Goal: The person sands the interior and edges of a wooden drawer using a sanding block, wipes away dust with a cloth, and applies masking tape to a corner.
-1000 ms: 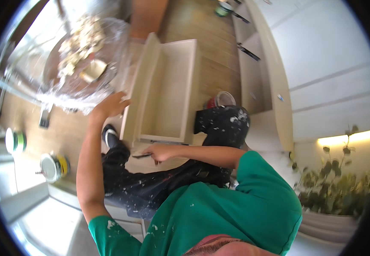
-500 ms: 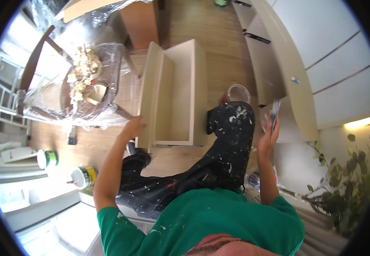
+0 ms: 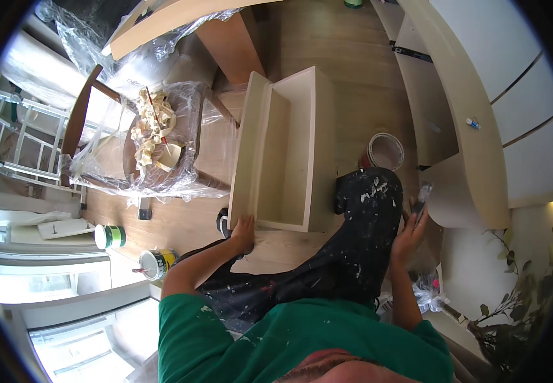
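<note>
A beige wooden drawer [image 3: 276, 172] stands on the floor between my legs, its hollow facing up and its tall front panel on the left. My left hand [image 3: 243, 234] grips the near end of that front panel, fingers bent over its edge. Off to the right of my knee, my right hand [image 3: 409, 236] is closed around a paintbrush [image 3: 424, 193], bristles pointing up and away. Just beyond my right knee sits an open paint can [image 3: 385, 152] with a reddish side; its contents look pale.
On the left, a plastic-wrapped chair [image 3: 190, 121] carries crumpled masking tape [image 3: 152, 131]. Two paint cans, one green and white [image 3: 109, 237], one yellow and black [image 3: 156, 263], stand near the window. A cabinet [image 3: 480, 159] lines the right, with a leafy plant [image 3: 519, 306] nearer.
My left hand has moved from beside the drawer's front panel onto its near end. The paintbrush stays in my right hand, now tilted differently. The whole view has shifted slightly.
</note>
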The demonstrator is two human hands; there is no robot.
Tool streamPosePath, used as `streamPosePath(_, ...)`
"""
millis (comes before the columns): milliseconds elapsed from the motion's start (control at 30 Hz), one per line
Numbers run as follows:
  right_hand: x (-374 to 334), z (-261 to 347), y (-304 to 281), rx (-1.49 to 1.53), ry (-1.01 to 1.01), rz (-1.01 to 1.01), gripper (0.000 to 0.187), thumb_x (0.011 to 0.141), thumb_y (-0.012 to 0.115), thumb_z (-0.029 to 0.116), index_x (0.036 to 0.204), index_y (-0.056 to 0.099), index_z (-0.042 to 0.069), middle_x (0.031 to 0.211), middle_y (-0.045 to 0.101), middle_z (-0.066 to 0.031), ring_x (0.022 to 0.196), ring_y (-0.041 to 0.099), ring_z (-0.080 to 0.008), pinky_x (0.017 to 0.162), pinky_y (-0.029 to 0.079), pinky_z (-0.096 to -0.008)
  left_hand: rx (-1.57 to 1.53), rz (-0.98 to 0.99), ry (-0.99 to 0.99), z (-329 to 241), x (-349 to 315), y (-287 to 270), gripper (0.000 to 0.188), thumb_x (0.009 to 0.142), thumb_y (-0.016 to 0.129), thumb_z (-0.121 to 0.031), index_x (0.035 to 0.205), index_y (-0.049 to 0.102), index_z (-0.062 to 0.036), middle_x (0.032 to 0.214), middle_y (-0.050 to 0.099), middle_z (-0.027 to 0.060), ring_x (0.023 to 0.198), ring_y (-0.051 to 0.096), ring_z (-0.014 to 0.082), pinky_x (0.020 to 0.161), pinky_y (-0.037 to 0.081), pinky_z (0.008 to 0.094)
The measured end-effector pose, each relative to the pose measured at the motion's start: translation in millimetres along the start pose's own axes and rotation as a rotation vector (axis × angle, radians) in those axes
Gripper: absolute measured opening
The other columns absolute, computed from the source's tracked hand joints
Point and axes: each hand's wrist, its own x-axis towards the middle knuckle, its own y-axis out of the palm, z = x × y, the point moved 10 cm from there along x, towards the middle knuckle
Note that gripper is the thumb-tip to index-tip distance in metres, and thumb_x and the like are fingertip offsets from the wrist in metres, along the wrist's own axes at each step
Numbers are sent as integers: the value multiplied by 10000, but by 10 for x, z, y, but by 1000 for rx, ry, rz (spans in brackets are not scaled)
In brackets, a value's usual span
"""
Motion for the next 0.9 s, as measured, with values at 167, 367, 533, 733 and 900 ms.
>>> streamPosePath(167,357,-1474,-351,-549,178,181,476,1094,450,188,1523,398,-12,1423,577,-210,1263,594,-294,1105,440,-390,-1067,707,462,-904,-471,420,686,1027,462,-609,1314,681,-26,1229,736,150,1087,712,322,1013,513,460)
streamPosePath(367,-97,-2543,-299,-644,423,244,462,1091,458,179,1510,416,-11,1418,582,-205,1259,598,-287,1100,444,-385,-2314,731,-361,-570,-151,566,767,1032,478,-533,1639,193,-161,1639,296,252,1490,350,406,1152,376,584)
streamPosePath(533,-597,-2664,-226,-545,495,292,451,1089,465,172,1500,432,-11,1414,586,-201,1256,601,-281,1096,448,-382,-3144,-195,-1116,-478,399,1177,789,1022,537,-420,1605,181,-25,1589,332,283,1431,378,461,1155,370,567)
streamPosePath(733,-925,-2426,-648,-458,523,245,438,1086,472,164,1487,450,-10,1408,591,-196,1251,604,-273,1091,452,-377,-3045,-630,-1338,-547,653,1628,450,877,779,-173,1285,623,-65,1041,645,104,789,637,268,827,566,450)
streamPosePath(900,-806,-2220,-580,-425,473,279,427,1083,479,156,1477,466,-10,1404,595,-192,1248,607,-267,1087,455,-374,-3852,-683,-1088,-796,904,2076,398,872,763,-117,1243,640,-45,1043,689,116,821,694,239,721,572,381)
